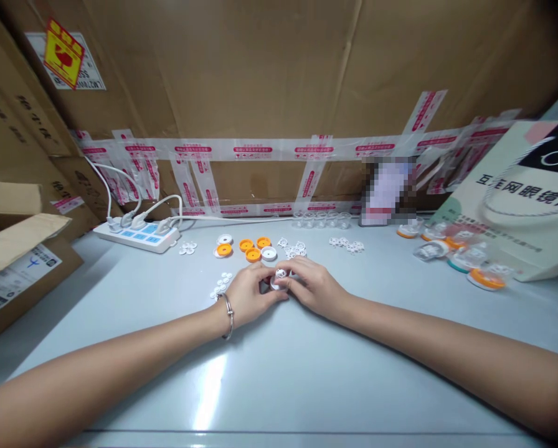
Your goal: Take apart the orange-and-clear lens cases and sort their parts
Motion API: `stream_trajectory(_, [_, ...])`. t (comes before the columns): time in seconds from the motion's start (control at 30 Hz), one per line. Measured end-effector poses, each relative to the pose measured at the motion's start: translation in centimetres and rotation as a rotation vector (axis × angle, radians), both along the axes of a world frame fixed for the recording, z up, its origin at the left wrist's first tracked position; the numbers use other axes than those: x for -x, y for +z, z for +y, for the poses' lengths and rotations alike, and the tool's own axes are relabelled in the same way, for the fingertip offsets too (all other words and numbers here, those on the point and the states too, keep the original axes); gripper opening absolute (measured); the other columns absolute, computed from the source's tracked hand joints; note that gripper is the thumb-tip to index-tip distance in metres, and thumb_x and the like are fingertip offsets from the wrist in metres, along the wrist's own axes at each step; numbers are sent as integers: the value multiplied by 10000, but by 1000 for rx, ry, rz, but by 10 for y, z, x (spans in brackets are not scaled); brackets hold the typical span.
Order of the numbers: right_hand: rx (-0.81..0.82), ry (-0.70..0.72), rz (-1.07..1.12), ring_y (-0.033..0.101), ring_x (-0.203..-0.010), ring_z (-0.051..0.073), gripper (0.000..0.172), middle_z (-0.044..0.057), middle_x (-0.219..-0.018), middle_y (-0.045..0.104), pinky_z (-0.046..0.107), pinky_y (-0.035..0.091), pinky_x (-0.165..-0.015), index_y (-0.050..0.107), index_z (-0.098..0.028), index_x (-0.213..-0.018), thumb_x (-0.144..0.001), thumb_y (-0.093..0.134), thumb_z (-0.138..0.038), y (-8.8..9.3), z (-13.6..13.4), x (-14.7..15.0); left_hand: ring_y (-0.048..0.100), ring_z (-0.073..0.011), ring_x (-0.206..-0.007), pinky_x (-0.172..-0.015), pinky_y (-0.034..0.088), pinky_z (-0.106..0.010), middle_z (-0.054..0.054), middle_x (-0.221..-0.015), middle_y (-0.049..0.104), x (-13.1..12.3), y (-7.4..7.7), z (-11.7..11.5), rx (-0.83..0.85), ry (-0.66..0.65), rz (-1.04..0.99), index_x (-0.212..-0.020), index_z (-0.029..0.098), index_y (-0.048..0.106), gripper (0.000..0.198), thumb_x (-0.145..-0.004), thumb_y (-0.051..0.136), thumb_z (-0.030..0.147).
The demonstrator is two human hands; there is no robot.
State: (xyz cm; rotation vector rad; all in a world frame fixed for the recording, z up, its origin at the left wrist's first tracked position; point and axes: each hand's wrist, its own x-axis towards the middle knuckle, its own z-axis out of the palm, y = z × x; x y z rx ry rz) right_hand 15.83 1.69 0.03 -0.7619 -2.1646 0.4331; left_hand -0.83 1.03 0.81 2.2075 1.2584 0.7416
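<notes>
Two hands, one tiny white piece, lots of cardboard

So we're at a pale blue-grey table point(354, 379) with a bright streak of glare near the front edge. Behind it there's a big cardboard wall point(260, 81) with red-and-white tape along the lower part. Off to our right a paper bag point(517, 205) leans back, and to our left there's a carton point(68, 255) with a flap up. A white power strip point(139, 238) with cords plugged in sits at the back left, and a phone point(384, 196), partly pixelated, is propped against the cardboard.

Our left hand point(253, 292), bracelet point(230, 316) on the wrist, and our right hand point(314, 286) meet mid-table. Both have fingers closed in tight, holding one small white piece between them.

Smaller stuff: clear domes on coloured bases point(487, 278) by the bag, a row of clear cups point(321, 219) at the back, orange caps point(253, 254) just beyond our hands, white cutouts point(347, 244) further right, little white discs point(220, 285) beside our left wrist.

As for the white piece point(281, 272) itself, its patterned end faces up between our fingertips. Its long axis looks roughly upright, but our fingers hide too much to tell the exact tilt.
</notes>
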Motion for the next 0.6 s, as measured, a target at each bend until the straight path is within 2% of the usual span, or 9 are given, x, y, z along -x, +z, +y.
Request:
stream_trajectory(0.17, [84,-66,76,546,-766,152,189,27,-856,616,302,448,-738,553,-233,-1015,-838,490,-225,1,0,-2,511,-147,-723,-655,409,-247,-8,-754,545,-1,-1,-1,0,-5,-40,-899,173,641,220,-699,625,261])
stream_trajectory(0.3, [125,-111,174,525,-777,138,278,44,-955,561,295,444,-743,444,-221,-1121,-844,443,-196,-2,2,-3,541,-167,-832,-780,432,-285,-38,-889,574,0,-1,-3,24,-51,-98,-991,171,627,335,-664,653,241])
stream_trajectory(0.37, [176,-97,267,518,-782,134,285,35,-911,543,287,440,-733,402,-215,-1115,-836,453,-190,-3,3,-2,529,-188,-923,-860,414,-316,-60,-986,557,1,0,-3,12,-49,-132,-1006,169,622,383,-638,685,255])
stream_trajectory(0.47, [365,-11,460,530,-706,115,243,-17,-759,534,254,441,-660,406,-219,-988,-790,547,-218,1,5,0,498,-202,-1004,-902,395,-341,-80,-1092,520,2,3,-4,-42,-21,-235,-1042,180,601,399,-662,682,270])
stream_trajectory(0.6, [664,136,627,552,-591,88,235,-42,-671,573,228,448,-589,465,-200,-804,-702,662,-277,13,3,3,522,-166,-927,-809,430,-303,-68,-1059,555,3,10,-4,-111,-12,-432,-1075,209,591,305,-773,591,249])
